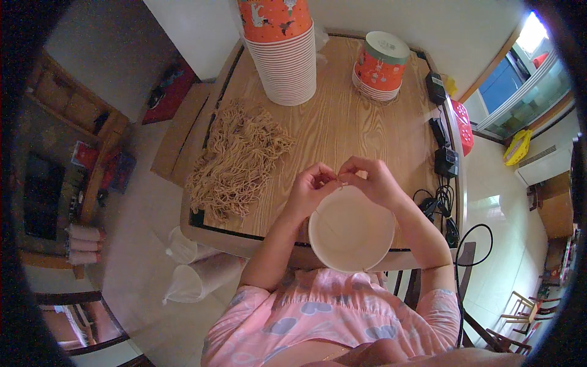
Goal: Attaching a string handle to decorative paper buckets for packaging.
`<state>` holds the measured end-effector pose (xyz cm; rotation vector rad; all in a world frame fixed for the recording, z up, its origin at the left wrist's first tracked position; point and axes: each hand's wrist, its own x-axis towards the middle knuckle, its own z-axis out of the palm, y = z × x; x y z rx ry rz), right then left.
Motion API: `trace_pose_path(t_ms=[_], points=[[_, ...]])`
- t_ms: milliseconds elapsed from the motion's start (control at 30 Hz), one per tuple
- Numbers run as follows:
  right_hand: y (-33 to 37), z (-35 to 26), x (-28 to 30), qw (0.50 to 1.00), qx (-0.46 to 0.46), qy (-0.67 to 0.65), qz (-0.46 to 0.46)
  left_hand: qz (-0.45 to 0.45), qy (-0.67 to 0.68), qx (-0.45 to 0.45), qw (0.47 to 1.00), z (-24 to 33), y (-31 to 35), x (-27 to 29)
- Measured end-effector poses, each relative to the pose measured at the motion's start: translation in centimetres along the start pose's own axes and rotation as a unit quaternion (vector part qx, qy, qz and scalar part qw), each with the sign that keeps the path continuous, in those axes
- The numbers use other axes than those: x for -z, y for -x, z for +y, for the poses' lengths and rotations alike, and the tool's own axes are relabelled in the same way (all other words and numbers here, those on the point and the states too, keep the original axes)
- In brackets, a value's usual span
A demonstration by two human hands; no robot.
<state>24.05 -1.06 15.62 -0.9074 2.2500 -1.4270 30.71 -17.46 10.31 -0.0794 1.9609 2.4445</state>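
A white paper bucket stands at the table's front edge, close to my body, its open mouth facing up. At its far rim my left hand and my right hand meet, the fingertips pinched together. Between them shows a bit of thin tan cord, partly hidden by the fingers. A small bit of something shows at the bucket's near rim too. To the left lies a loose heap of tan cords.
A tall stack of nested paper buckets stands at the back left. Upside down at the back right is a shorter orange and green stack. Black power adapters and coiled cables line the right edge. Wrapped bucket stacks lie on the floor.
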Motion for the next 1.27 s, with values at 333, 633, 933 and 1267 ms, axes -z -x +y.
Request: trace_pose_path(t_ms=[333,633,933,1267], points=[[-0.1,-0.3,0.3,0.999,-0.031,0.034,-0.003,-0.03,-0.009,0.015,0.999,-0.2,0.2,0.2],[-0.1,-0.4,0.0,0.999,-0.002,0.029,0.015,0.028,0.109,0.071,0.991,-0.3,-0.4,0.1],[-0.2,-0.2,0.0,0.999,0.02,0.03,0.03,-0.008,0.026,0.09,0.996,1.2,-0.1,-0.3],[-0.1,0.3,-0.2,0.998,-0.016,-0.03,0.049,-0.009,0.048,0.067,0.997,0.3,-0.3,0.0]])
